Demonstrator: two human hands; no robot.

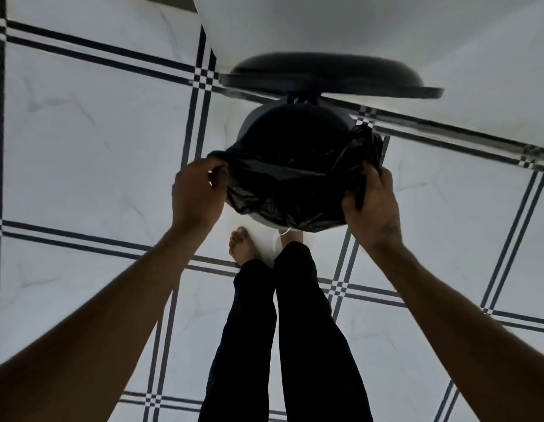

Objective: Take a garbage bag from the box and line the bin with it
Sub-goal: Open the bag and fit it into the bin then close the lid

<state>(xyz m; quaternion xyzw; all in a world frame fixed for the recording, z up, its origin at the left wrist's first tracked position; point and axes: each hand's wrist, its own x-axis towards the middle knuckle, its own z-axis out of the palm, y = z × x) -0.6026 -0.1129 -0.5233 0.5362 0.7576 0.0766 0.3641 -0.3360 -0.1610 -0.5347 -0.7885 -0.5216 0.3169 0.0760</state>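
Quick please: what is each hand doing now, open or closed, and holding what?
Left hand: closed on the left edge of the black plastic garbage bag.
Right hand: closed on the bag's bunched right edge.

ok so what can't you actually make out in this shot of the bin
- Head view: inside of the bin, covered by the black garbage bag stretched over its mouth.
- Left hand and right hand fingertips, buried in bag folds.
- Right foot, behind the bag's hanging edge.
- Bag box: out of frame.
- Raised lid: motion-blurred.
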